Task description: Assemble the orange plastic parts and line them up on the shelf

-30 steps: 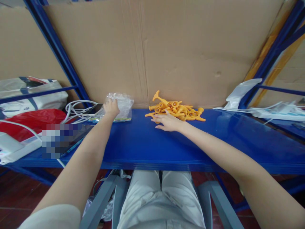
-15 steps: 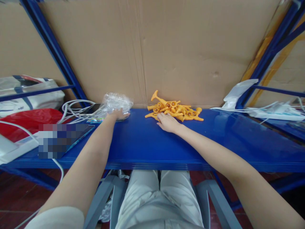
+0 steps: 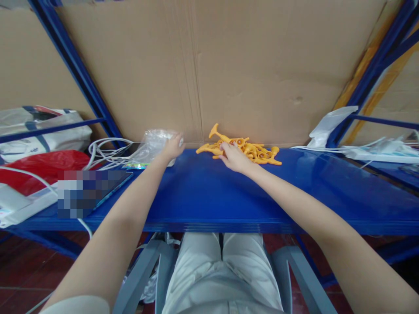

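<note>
Toward the back of the blue table (image 3: 196, 192) lies a heap of orange-yellow plastic pieces (image 3: 253, 150), several with a T-shaped or flared end and a round hole. My right hand (image 3: 235, 157) reaches into the left part of this heap, its fingers bent and closed around one of the pieces, which they partly cover. To the left, a crumpled clear plastic bag (image 3: 153, 141) lies by the cardboard. My left hand (image 3: 173, 147) grips the right edge of that bag with curled fingers; the fingertips are partly hidden.
White cables (image 3: 103, 150), a red bag (image 3: 49, 168) and a partly blurred flat device (image 3: 111, 185) lie on the left. A cardboard wall (image 3: 245, 74) closes off the back. White plastic packaging (image 3: 327, 126) stands at the right, near a blue post (image 3: 369, 83).
My left hand has moved right and up, closing on the bag's edge, and the bag looks flatter. My right hand has shifted slightly right and deeper into the heap, disturbing pieces on its left.
</note>
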### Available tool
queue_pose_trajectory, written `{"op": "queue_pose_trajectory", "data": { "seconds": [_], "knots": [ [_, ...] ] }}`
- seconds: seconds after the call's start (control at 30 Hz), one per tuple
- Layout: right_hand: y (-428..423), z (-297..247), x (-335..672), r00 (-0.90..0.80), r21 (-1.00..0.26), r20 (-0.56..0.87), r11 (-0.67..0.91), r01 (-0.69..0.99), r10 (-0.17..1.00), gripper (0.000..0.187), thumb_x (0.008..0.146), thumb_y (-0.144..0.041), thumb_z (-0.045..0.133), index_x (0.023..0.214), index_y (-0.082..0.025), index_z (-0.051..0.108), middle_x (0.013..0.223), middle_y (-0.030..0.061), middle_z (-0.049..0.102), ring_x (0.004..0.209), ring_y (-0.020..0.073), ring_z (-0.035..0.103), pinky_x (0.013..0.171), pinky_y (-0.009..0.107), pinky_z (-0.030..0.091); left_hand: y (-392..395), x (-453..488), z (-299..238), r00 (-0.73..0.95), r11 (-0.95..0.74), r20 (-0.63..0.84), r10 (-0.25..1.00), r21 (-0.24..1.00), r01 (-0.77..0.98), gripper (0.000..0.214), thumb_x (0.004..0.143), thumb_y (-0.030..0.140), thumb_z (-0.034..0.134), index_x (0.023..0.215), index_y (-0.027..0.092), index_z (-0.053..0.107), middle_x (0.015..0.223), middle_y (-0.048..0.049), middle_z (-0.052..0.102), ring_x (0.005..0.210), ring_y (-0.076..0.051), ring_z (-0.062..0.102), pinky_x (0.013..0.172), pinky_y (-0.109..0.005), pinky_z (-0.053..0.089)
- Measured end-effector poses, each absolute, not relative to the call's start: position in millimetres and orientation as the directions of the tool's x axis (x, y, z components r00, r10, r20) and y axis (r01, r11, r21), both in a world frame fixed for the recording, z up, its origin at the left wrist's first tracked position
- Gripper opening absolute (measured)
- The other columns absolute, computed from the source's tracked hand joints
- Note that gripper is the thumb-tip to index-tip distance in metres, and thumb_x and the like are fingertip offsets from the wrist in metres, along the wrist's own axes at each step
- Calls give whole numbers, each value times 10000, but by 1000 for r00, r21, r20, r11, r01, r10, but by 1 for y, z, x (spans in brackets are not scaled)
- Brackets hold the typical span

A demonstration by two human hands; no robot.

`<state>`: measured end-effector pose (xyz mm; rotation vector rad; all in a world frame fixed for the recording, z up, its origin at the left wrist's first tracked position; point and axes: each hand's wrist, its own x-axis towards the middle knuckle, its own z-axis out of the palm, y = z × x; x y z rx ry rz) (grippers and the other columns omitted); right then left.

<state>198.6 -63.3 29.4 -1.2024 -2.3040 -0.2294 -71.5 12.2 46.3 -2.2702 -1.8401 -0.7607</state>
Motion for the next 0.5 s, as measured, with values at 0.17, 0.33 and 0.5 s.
{"op": "queue_pose_trajectory", "data": {
  "seconds": [0.17,0.33,0.5],
  "knots": [
    [-53,55,222,-355,-125,731,626,770,583,342,983,-244,398,1293,-218,540,1290,155,640,1254,317,576,1204,647,230,-5,-22,75,307,-660,700,645,308,685,463,963,329,456,1397,227,583,1573,-112,497,1519,-265,368,1257,-508,263],
    [-48,57,251,-302,-87,813,616,783,498,421,1009,-321,338,1379,-231,520,1341,167,620,1317,337,537,1223,664,201,-34,6,78,287,-765,773,565,362,532,446,988,374,444,1382,228,595,1476,-105,596,1415,-260,501,1192,-446,391],
    [-50,40,259,-379,-14,775,613,790,506,436,996,-271,328,1366,-231,555,1372,165,624,1335,327,533,1232,646,211,-44,15,48,437,-718,656,615,236,655,596,945,412,546,1502,213,478,1535,-158,526,1399,-306,518,1141,-478,444]
  ]
}}
